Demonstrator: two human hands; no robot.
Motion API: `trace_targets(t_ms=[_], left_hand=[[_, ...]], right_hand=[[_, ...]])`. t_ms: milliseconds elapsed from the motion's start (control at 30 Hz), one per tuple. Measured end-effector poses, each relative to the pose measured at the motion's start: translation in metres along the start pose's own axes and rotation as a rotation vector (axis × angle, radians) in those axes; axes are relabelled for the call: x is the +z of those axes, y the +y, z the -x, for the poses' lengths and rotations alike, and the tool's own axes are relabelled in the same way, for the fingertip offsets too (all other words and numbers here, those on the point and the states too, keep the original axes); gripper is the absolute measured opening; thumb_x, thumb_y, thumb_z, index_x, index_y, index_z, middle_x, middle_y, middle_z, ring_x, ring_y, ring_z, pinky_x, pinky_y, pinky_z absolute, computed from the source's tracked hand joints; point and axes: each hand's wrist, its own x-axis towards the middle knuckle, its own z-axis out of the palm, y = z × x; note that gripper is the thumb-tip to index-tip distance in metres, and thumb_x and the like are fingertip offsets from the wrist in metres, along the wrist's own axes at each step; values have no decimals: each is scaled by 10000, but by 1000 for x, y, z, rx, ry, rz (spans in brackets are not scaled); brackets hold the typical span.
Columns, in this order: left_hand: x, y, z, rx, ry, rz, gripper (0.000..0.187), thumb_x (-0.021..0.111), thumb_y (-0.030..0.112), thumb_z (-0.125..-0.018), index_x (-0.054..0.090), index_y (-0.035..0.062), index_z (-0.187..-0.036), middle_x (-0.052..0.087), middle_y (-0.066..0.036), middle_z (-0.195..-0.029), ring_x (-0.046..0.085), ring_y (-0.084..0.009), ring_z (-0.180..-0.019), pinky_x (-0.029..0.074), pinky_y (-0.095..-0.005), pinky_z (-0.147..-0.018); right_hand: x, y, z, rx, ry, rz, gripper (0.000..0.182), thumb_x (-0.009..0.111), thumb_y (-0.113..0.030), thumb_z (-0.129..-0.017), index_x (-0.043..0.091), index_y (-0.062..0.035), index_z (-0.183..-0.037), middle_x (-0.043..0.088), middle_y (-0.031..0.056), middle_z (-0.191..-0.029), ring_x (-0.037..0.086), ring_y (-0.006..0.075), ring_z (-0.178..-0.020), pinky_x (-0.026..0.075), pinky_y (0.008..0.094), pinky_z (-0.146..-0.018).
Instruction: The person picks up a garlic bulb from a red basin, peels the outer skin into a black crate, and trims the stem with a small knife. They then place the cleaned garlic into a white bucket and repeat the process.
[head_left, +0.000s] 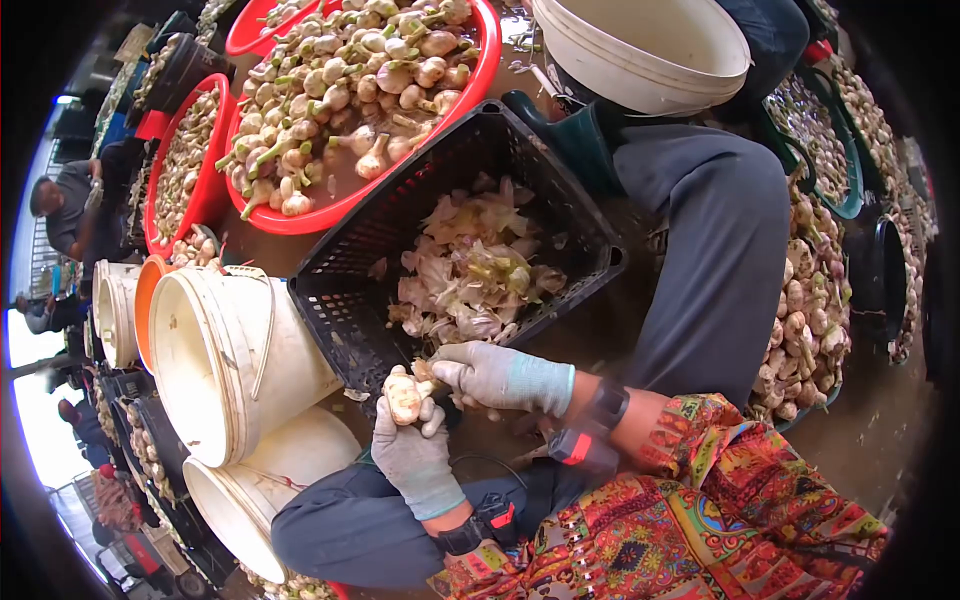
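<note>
My left hand, in a grey work glove, is closed around a pale garlic bulb just in front of the crate's near edge. From the right, my gloved right hand reaches across to the bulb. Its fingers are pinched together at a bit of papery garlic skin beside the bulb. Both hands are over the near corner of a black plastic crate. Inside the crate lies a heap of loose garlic skins.
A red tub full of garlic bulbs stands beyond the crate. White buckets stand at the left, and a white basin at the top. More garlic is piled to the right. Other people are at the far left.
</note>
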Motion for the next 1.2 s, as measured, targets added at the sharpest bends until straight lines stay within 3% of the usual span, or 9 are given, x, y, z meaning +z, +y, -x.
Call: trace_targets(t_ms=[67, 100, 200, 400, 467, 633, 933, 1067, 1200], left_hand=[[-3, 1, -1, -6, 40, 21, 392, 464, 242, -969, 481, -68, -1209, 569, -160, -984, 507, -199, -711, 413, -265, -524], [-5, 1, -1, -5, 43, 27, 392, 464, 242, -969, 481, -68, -1209, 569, -160, -984, 507, -199, -711, 413, -265, -524], [-15, -1, 1, 58, 96, -63, 390, 465, 242, -967, 480, -66, -1205, 562, -172, -999, 495, -200, -711, 411, -265, -527], [-20, 3, 0, 3, 95, -49, 410, 491, 251, -960, 479, -45, -1243, 580, -166, -1002, 512, -204, -685, 414, -269, -521], [-24, 5, 0, -35, 64, 20, 411, 488, 249, -960, 477, -50, -1243, 579, -166, -1003, 512, -207, -685, 416, -270, -515], [-20, 5, 4, -51, 91, 86, 416, 485, 257, -959, 481, -50, -1240, 584, -165, -987, 513, -209, -681, 416, -265, -510], [-24, 4, 4, -77, 42, -51, 451, 488, 300, -958, 486, -36, -1258, 598, -146, -1029, 540, -197, -713, 430, -266, -530], [7, 0, 2, 152, 218, -501, 547, 516, 393, -947, 483, -37, -1285, 600, -106, -1065, 567, -155, -812, 446, -228, -625], [-8, 0, 4, 125, 118, -737, 554, 601, 337, -916, 478, -51, -1291, 580, -96, -1148, 568, -138, -975, 461, -258, -818]], right_hand=[[-1, -10, 7, -59, -52, 368, 321, 414, -276, -980, 539, -24, -1135, 630, 157, -762, 643, 231, -686, 483, 380, -512], [1, 26, -13, -490, 87, 579, 305, 427, -272, -971, 543, -18, -1096, 643, 200, -805, 643, 349, -768, 496, 438, -658], [14, 8, -5, -238, 65, 742, 289, 430, -262, -968, 539, -9, -1056, 637, 240, -878, 606, 417, -879, 467, 467, -782], [8, 14, -12, -245, 60, 426, 307, 432, -291, -971, 571, -26, -1039, 626, 227, -865, 633, 368, -757, 489, 427, -714], [4, -11, 1, 150, -26, 150, 327, 428, -300, -972, 585, -23, -1046, 630, 199, -827, 638, 325, -723, 496, 410, -701], [-6, 2, -4, -374, 300, 1088, 331, 535, -345, -895, 638, -52, -1006, 650, 169, -794, 650, 329, -794, 504, 436, -725], [-5, 12, -24, -275, 64, 451, 314, 641, -284, -793, 640, 22, -866, 636, 205, -749, 632, 359, -744, 486, 428, -684], [-6, 12, -22, -501, 151, 703, 383, 626, -328, -857, 601, 47, -931, 623, 205, -780, 621, 236, -736, 472, 362, -673], [-13, 16, -22, -160, -56, -101, 403, 586, -306, -901, 588, 62, -1066, 644, 97, -839, 602, 170, -794, 480, 308, -719]])
